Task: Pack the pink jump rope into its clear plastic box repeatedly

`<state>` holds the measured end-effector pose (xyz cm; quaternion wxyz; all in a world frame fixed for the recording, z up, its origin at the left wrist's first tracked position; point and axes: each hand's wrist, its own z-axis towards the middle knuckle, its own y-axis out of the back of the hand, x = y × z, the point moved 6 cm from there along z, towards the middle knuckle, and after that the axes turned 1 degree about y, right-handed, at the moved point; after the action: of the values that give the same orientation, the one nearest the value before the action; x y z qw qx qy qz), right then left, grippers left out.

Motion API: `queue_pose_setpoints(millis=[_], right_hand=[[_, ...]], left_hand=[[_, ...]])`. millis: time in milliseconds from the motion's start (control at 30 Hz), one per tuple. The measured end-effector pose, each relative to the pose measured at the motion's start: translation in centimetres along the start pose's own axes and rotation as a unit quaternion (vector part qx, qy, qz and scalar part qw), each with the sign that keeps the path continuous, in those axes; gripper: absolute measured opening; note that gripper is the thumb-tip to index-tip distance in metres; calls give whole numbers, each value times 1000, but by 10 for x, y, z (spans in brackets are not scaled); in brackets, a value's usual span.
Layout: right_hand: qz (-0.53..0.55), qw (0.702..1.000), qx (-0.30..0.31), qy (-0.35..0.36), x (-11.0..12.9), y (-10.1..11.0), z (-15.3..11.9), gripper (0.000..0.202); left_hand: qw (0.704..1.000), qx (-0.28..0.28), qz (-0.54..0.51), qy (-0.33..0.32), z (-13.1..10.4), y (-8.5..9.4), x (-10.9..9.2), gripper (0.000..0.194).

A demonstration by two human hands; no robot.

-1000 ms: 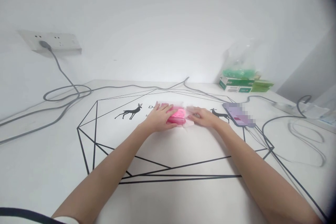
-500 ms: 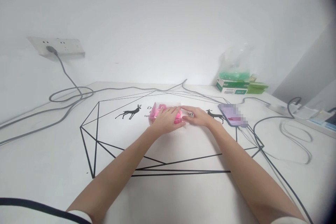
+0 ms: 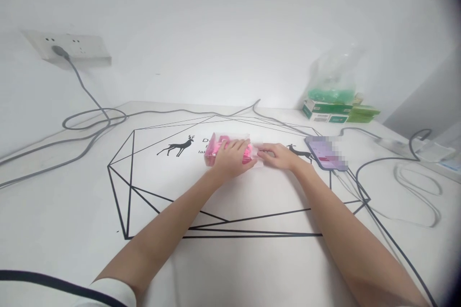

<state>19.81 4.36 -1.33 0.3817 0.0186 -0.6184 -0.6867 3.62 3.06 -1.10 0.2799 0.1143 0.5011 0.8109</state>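
Note:
A clear plastic box (image 3: pixel 210 154) with pink contents lies on its side on the table. Draped across its top and near side, my left hand (image 3: pixel 231 159) grips it with bent fingers. The pink pieces inside are partly covered by that hand, so their kind is unclear. At the box's right end, my right hand (image 3: pixel 276 157) has its thumb and forefinger pinched together on a clear end flap (image 3: pixel 258 147), which sticks out from the box.
A phone (image 3: pixel 327 153) lies right of my right hand, with cables around it. Green-and-white boxes (image 3: pixel 326 111) and a clear bag (image 3: pixel 333 79) stand at the back right. A grey cable (image 3: pixel 173 112) crosses the table's back edge. A wall socket (image 3: pixel 72 48) is at left.
My right hand has drawn slightly to the right, its thumb and forefinger closing together. The clear flap now shows farther out from the box's end. My left hand stays on the box.

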Motion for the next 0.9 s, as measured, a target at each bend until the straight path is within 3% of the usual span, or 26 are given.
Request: queue_pose_setpoints(millis=[333,533,733,900], right_hand=[[-107,994,-30,1,-3,-11,-1,40],[-168,984,-61,19,5,-15,1,50],[-126,990,-54,13,4,-16,0,59],[-75,996,-41,23,5,-17,1,65]], left_hand=[[999,-43,9,-14,-1,0,-2,46],[998,-63,8,-29,-3,2,-3,41],[994,-84,-18,-74,-6,2,-1,33],[991,-92,-6,-96,-7,6,-3,41]])
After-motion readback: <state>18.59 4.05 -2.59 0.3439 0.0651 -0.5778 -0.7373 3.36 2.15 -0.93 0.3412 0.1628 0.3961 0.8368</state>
